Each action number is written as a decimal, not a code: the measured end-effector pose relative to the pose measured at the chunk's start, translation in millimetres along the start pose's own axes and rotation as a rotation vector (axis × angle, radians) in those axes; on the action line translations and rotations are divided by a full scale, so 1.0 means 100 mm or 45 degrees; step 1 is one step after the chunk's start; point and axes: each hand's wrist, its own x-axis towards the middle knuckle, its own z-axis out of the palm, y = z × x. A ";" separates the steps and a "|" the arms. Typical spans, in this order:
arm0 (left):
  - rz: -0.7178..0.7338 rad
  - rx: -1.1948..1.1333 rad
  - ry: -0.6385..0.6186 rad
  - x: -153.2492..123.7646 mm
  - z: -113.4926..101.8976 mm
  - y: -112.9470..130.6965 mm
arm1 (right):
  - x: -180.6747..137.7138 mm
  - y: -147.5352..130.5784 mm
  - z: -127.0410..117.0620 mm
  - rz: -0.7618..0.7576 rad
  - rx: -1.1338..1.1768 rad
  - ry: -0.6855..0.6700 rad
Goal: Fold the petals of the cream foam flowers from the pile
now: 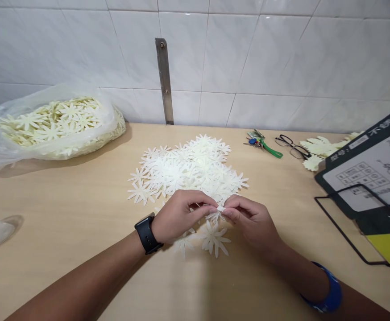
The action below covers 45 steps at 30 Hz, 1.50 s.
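My left hand (184,211), with a black watch (147,234) at the wrist, is closed in a pinch on a small white flower-shaped cutout (220,208). My right hand (253,218) pinches the same cutout from the other side, fingertips close to the left ones. Most of that piece is hidden by my fingers. Behind my hands lies a loose heap of white flower-shaped cutouts (191,167) with thin petals. A single flower cutout (214,238) rests on the table just below my hands, with another beside it to the left.
A clear plastic bag (113,104) full of pale flower cutouts lies at the back left. Keys with a green strap (271,149), eyeglasses (292,147) and stacked cutouts (320,147) lie at the back right. A dark printed box (379,165) and black wire frame (342,236) stand right.
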 end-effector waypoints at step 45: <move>-0.193 -0.255 0.066 -0.02 -0.03 0.02 | -0.03 -0.04 -0.02 -0.261 -0.290 0.115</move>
